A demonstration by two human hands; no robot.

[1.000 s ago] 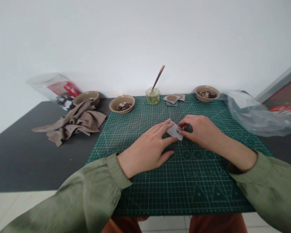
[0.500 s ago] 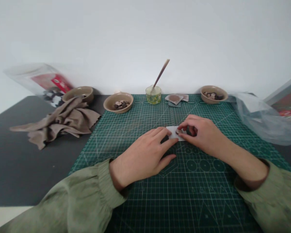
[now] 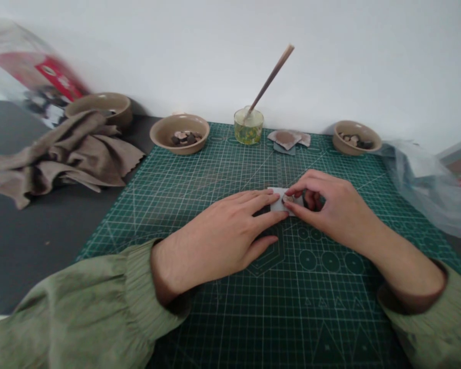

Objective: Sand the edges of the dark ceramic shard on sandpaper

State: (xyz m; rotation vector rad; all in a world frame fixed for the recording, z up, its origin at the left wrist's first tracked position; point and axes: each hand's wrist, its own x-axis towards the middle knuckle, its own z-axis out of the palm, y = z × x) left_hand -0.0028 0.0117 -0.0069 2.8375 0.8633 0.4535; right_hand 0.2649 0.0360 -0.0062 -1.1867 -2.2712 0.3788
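A small pale square of material (image 3: 278,201) lies on the green cutting mat (image 3: 215,174) at its middle. My left hand (image 3: 223,234) rests flat on the mat, its stretched fingertips pressing the square's left edge. My right hand (image 3: 330,210) is curled at the square's right side, thumb and forefinger pinched on a small brown piece (image 3: 288,199) that sits on the square. Both sleeves are olive green.
Along the mat's far edge stand a tan bowl of small pieces (image 3: 180,133), a glass jar with a brush (image 3: 248,125), a stack of patches (image 3: 288,139) and another tan bowl (image 3: 356,137). A brown cloth (image 3: 72,159), a further bowl (image 3: 100,105), a plastic jar (image 3: 26,77) lie left; a clear bag (image 3: 426,179) right.
The view has moved closer and lower over the mat. The pale square, tilted up a second ago, now lies flat under my fingers. Both hands stay at the square.
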